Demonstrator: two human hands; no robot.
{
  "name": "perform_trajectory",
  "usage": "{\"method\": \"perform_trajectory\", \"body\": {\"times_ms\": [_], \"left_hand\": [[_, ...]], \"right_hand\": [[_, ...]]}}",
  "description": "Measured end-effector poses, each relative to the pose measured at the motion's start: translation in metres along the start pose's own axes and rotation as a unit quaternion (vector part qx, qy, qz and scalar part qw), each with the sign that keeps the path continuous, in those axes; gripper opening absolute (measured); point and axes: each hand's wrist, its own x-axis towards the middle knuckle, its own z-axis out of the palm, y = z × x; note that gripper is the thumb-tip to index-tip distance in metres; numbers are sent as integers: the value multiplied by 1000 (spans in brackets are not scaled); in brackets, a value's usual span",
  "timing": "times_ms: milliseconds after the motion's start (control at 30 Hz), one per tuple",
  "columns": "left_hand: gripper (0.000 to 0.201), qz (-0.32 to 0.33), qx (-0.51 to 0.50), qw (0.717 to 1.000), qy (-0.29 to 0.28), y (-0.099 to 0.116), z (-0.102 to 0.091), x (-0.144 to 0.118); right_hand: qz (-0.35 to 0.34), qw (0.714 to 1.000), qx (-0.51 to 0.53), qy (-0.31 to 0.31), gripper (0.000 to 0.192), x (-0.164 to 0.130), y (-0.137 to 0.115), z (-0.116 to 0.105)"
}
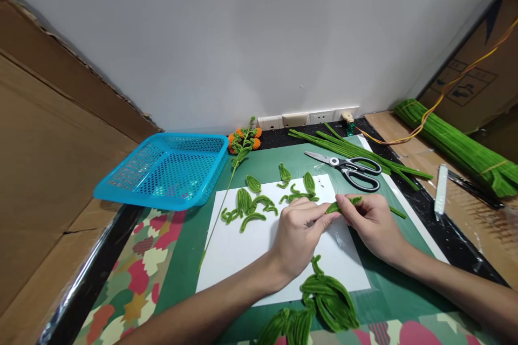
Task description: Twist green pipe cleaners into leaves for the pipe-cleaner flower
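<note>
Between my two hands, over the white sheet, is a small leaf shape of green pipe cleaner. My left hand pinches its near end with thumb and finger. At the other end, my right hand grips it, and a green stem sticks out past those fingers. Several finished leaf shapes and curled pieces lie on the sheet beyond my hands. Larger bundled green leaves rest closer to me, over the sheet's front edge.
A blue basket stands at the left, beside an orange-flowered stem. Scissors lie behind my hands near loose green pipe cleaners. A thick green bundle, a white stick-like tool and a yellow-orange cord are at the right.
</note>
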Motion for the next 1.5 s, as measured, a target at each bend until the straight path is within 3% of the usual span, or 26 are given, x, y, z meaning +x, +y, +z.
{"method": "perform_trajectory", "body": {"times_ms": [133,233,300,433,867,1200,1500], "left_hand": [[15,-66,-58,996,24,-2,0,2],[40,-105,-147,983,35,-3,1,3],[44,-98,-183,978,33,-2,1,4],[29,-72,-180,980,43,1,0,4],[21,-84,-181,977,76,-1,4,0],[29,-203,-251,945,59,-6,5,7],[31,-182,-239,954,-2,-5,0,9]], "right_hand": [[12,1000,19,5,59,1,0,1],[10,999,30,10,58,2,0,0],[3,1000,30,6,58,1,-1,0],[-5,1000,24,-3,58,0,-3,-2],[18,998,42,-36,59,-1,-1,-2],[-8,998,7,-63,41,3,-2,-5],[-43,995,-77,-36,42,6,-2,-8]]}}
